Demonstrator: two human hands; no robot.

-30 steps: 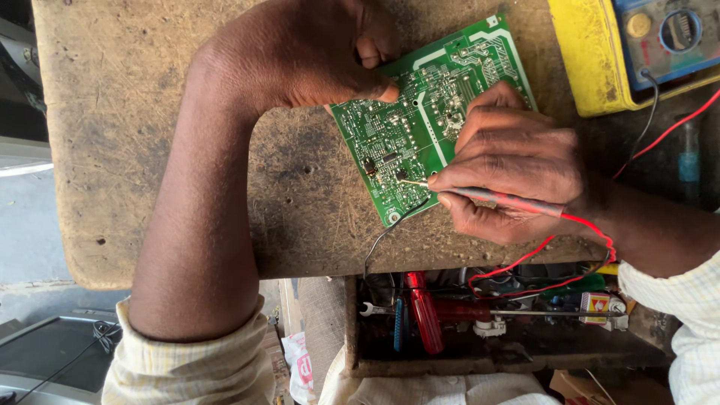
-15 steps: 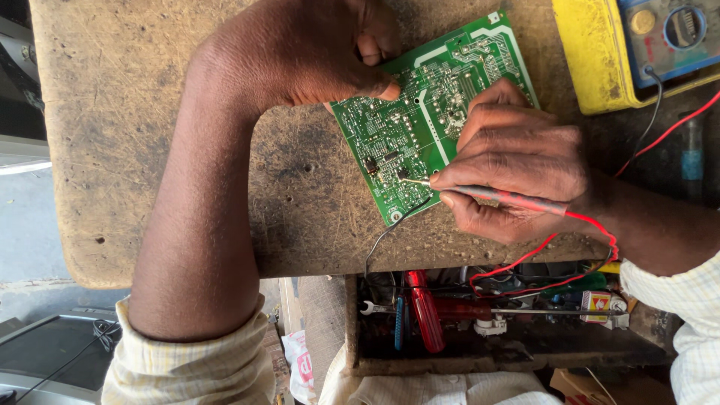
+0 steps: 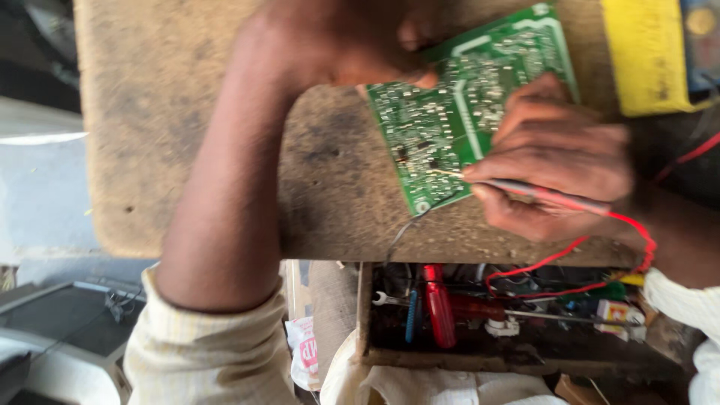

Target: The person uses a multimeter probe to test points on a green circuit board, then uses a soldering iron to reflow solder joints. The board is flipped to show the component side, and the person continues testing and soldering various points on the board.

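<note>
Since a moment ago both hands stayed put. Right hand (image 3: 555, 161) pinches a red probe (image 3: 551, 195), its tip touching the green circuit board (image 3: 465, 112). Left hand (image 3: 352, 41) presses its fingers on the board's far-left edge, on the worn wooden table (image 3: 172, 127).

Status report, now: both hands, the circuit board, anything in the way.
Left hand pins green circuit board to the worn table. Right hand grips red probe, tip on the board. Nothing in the way.

Worn wooden bench (image 3: 187, 150), green circuit board (image 3: 457, 112), yellow meter (image 3: 645, 60)
</note>
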